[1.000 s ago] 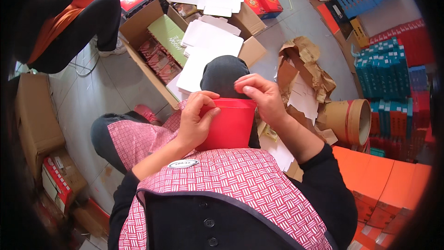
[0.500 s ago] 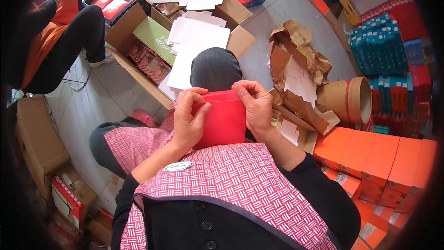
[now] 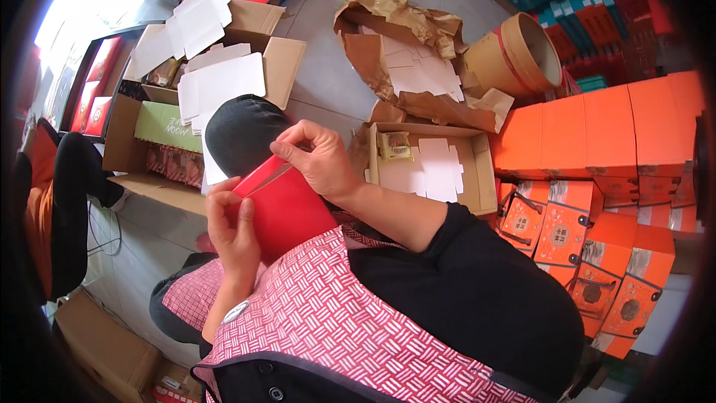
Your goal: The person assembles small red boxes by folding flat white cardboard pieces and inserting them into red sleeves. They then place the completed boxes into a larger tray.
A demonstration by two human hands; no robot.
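A flat-faced red box [image 3: 291, 213] rests against my lap and apron, tilted, its far edge up. Along that edge runs a narrow dark gap between a thin flap and the front face. My left hand [image 3: 235, 225] is closed on the left corner, its thumb on the front face. At the right corner, my right hand [image 3: 322, 163] pinches the edge between thumb and fingers. Just beyond the box is my dark-clad knee [image 3: 246, 134]. The inside of the box cannot be seen.
White folded cartons [image 3: 224, 78] lie over an open cardboard box [image 3: 123, 134] ahead. A shallow carton [image 3: 477, 179] to the right holds a wrapped item [image 3: 395, 146] and white card. Orange boxes [image 3: 559, 134] are stacked at right. Another person [image 3: 71, 209] sits at left.
My view has swung to the right, and the box now appears slanted. A gap shows along its far edge, where a closed seam was before. Both hands remain at its corners.
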